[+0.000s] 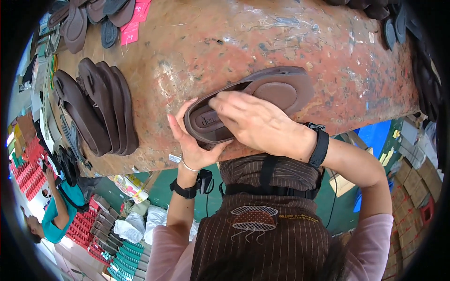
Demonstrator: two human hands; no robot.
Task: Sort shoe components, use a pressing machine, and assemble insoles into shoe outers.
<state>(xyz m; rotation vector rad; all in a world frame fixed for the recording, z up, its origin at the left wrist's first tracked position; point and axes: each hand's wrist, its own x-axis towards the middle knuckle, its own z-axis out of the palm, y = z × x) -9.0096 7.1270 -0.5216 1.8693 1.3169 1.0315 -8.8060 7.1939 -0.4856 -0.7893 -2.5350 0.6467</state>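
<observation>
A brown shoe [300, 96] lies slanted across the table, its open end to the left and a rounded stitched panel at its right end. Around the rim of the open end, my left hand [193, 147] curls with its thumb and fingers, closed on the shoe. My right hand [262, 122] reaches over the shoe with bent fingers pressed together inside the opening; its thumb and some fingertips are hidden. Beside those fingers shows the brown insole [206, 121] with a small printed mark.
The worn brown table [178, 56] carries several brown shoes [101, 110] standing in a row at the left. More soles [75, 25] and pink cards [135, 23] lie at the far left. Dark soles [396, 30] crowd the far right. A person in teal [58, 210] is beyond the left edge.
</observation>
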